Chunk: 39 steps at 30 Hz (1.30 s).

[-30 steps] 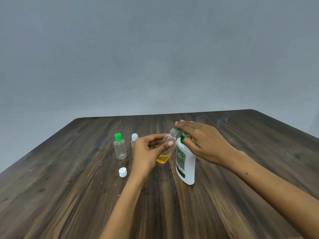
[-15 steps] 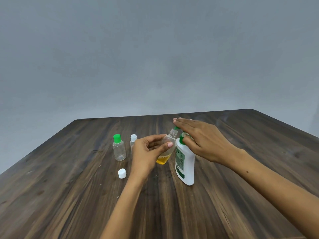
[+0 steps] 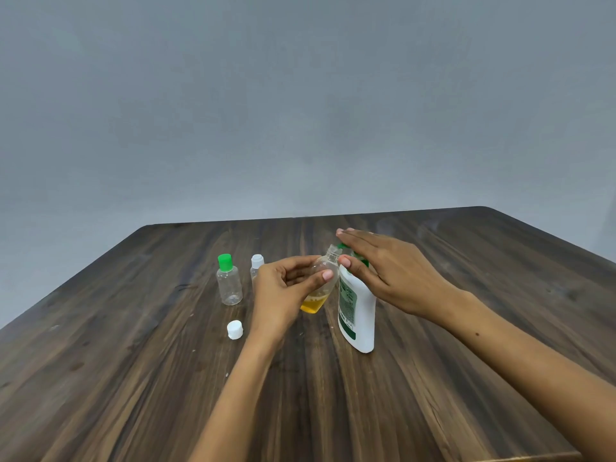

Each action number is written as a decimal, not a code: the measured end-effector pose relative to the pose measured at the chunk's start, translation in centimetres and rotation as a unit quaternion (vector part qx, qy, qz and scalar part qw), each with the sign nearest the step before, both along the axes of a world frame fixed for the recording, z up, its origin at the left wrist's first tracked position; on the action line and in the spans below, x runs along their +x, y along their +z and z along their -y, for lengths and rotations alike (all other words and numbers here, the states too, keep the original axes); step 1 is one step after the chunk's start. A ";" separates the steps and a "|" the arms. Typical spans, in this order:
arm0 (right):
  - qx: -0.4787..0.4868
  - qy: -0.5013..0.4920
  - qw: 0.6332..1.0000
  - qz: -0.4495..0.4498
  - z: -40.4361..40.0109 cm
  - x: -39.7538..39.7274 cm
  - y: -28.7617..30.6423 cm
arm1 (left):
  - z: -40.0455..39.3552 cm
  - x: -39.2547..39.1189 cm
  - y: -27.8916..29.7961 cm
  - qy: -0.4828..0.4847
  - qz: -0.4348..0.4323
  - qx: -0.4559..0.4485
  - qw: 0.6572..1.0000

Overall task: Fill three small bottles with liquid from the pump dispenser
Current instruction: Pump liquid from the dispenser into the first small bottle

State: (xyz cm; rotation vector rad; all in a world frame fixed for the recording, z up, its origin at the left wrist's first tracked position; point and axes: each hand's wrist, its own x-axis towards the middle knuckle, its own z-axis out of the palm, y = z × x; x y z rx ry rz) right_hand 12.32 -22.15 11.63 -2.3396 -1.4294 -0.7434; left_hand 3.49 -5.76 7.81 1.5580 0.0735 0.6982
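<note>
The left hand curls round a clear, rounded plastic bottle, tilted, uncapped, with yellow liquid pooled at its base. The right hand lies flat, fingers straight, over the green pump of the smooth white dispenser, hiding most of it. Left of the left hand stand a green-capped bottle and a white-capped bottle, half hidden; a loose white cap lies on the grained wooden table.

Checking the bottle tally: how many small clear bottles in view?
3. A green-capped bottle stands at the left; a white-capped bottle stands behind the left hand, partly hidden; an uncapped bottle, holding yellow liquid, is tilted in that hand's grip against the pump dispenser.
</note>
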 end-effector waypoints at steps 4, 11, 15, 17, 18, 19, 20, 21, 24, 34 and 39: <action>-0.003 0.001 1.000 -0.001 0.2 0.0 0.0 | 0.0 0.0 0.0 0.006 -0.005 0.000 1.000; -0.006 0.005 1.000 -0.004 -0.2 0.0 0.0 | 0.2 -0.1 0.1 0.002 -0.003 0.003 1.000; -0.004 0.006 1.000 -0.006 0.0 -0.1 0.3 | 0.0 -0.1 0.1 0.004 -0.003 0.003 1.000; -0.015 0.003 1.000 -0.011 0.0 -0.1 0.8 | -0.1 -0.1 0.2 0.006 -0.002 0.003 1.000; -0.020 0.001 1.000 -0.011 0.0 -0.2 1.0 | -0.1 -0.1 0.2 0.003 -0.001 0.002 1.000; -0.023 -0.001 1.000 -0.009 -0.1 -0.2 0.9 | -0.1 -0.2 0.2 0.000 -0.001 0.001 1.000; -0.022 -0.002 1.000 -0.007 -0.1 -0.2 0.8 | -0.2 -0.1 0.2 -0.001 -0.003 0.002 1.000; -0.020 -0.002 1.000 -0.006 -0.2 -0.3 0.6 | -0.2 -0.1 0.2 -0.001 -0.005 0.004 1.000; -0.011 0.000 1.000 -0.007 0.0 -0.3 0.1 | -0.2 0.0 0.1 -0.003 -0.005 0.005 1.000; -0.017 0.008 1.000 -0.008 -0.2 -0.3 0.5 | -0.3 0.2 -0.3 0.005 -0.002 0.018 1.000; -0.018 0.003 1.000 0.004 -0.1 -0.2 0.7 | 0.0 0.3 -0.3 0.008 -0.001 0.010 1.000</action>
